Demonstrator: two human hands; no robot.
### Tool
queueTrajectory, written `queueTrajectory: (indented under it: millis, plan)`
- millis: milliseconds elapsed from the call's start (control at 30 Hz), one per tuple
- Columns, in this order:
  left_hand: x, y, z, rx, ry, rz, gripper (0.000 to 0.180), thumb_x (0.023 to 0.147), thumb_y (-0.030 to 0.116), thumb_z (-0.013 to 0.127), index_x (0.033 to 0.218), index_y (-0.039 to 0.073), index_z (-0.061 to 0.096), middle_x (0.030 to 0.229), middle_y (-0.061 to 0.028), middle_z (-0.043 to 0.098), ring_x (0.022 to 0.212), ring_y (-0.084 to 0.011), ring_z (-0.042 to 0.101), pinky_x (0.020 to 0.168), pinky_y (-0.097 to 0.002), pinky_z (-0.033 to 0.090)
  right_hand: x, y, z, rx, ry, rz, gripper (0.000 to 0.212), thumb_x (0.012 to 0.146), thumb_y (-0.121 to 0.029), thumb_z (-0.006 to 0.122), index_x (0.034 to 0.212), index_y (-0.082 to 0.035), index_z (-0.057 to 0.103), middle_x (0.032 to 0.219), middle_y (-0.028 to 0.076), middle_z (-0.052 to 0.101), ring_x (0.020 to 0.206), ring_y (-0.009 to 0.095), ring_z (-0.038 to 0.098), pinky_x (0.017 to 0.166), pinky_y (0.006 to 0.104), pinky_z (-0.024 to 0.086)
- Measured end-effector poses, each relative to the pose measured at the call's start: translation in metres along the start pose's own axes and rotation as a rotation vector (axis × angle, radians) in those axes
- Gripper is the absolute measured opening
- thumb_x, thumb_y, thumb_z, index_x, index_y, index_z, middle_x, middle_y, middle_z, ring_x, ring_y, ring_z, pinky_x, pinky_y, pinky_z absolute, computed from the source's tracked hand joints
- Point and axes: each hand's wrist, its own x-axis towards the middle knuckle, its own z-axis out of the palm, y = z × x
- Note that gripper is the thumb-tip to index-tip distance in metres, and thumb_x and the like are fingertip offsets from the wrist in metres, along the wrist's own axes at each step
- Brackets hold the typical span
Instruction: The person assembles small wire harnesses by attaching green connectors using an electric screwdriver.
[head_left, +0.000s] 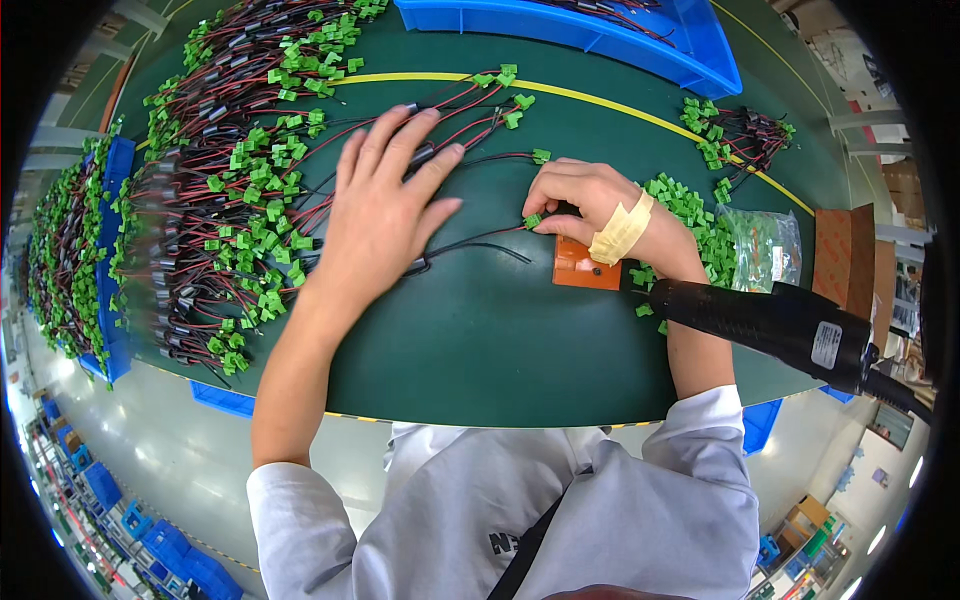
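My right hand, with tan tape around its wrist side, pinches a small green connector on a red and black wire lead. Just below its fingers sits an orange block with a hole in it. My left hand lies palm down, fingers spread, over several wire leads with black cylindrical parts; what is under the palm is hidden. More green connectors on leads stretch out beyond its fingertips. A black electric screwdriver lies across my right forearm's line, its tip near the block.
A large heap of wire leads with green connectors covers the table's left. Loose green connectors lie at right beside a clear plastic bag. A blue tray stands at the back, and a small lead bundle lies back right.
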Motion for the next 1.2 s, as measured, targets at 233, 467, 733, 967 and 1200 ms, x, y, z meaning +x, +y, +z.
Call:
queueTrajectory:
  millis: [233,467,733,967,1200]
  plan:
    - [-0.015,0.037,0.02,-0.371,0.098,0.007,0.015,0.088,0.019,0.083,0.092,0.008,0.073,0.088,-0.0035,0.059,0.085,-0.025,0.058,0.076,-0.0395,0.041,0.002,-0.002,0.001,-0.005,0.002,-0.021,0.021,0.082,-0.004,0.082,0.096,-0.002,0.067,0.095,0.011,0.071,0.093,0.033,0.069,0.081,0.0437,0.056]
    - [-0.018,0.036,0.024,-0.383,0.052,0.014,0.014,0.087,0.016,0.082,0.086,0.007,0.071,0.083,-0.0038,0.056,0.081,-0.0247,0.056,0.074,-0.0397,0.042,0.002,-0.001,0.002,0.016,-0.01,0.003,0.021,0.082,-0.005,0.082,0.095,-0.002,0.066,0.094,0.011,0.07,0.091,0.032,0.069,0.08,0.0426,0.056]
    - [-0.017,0.038,0.021,-0.381,0.039,0.041,0.013,0.085,0.011,0.084,0.087,0.005,0.073,0.082,-0.0048,0.059,0.078,-0.0257,0.057,0.072,-0.0395,0.043,-0.006,-0.002,-0.024,0.064,-0.032,0.002,0.017,0.089,-0.009,0.079,0.1,-0.001,0.069,0.095,0.011,0.07,0.088,0.03,0.07,0.077,0.0392,0.056]
    - [-0.017,0.035,0.022,-0.373,0.051,0.079,0.015,0.082,0.01,0.085,0.086,0.006,0.072,0.082,-0.0036,0.058,0.078,-0.0245,0.057,0.072,-0.0386,0.043,0.018,0.006,-0.016,-0.121,0.248,0.055,0.02,0.091,-0.01,0.078,0.108,-0.001,0.07,0.098,0.01,0.067,0.084,0.026,0.068,0.076,0.0378,0.055]
    - [-0.013,0.034,0.016,-0.28,0.221,-0.008,0.023,0.083,0.01,0.084,0.102,0.006,0.072,0.101,-0.0057,0.063,0.089,-0.0272,0.059,0.076,-0.0401,0.044,0.019,0.022,-0.02,-0.103,0.13,0.025,0.019,0.093,-0.008,0.076,0.109,0.001,0.073,0.1,0.013,0.067,0.09,0.031,0.068,0.079,0.0394,0.055]
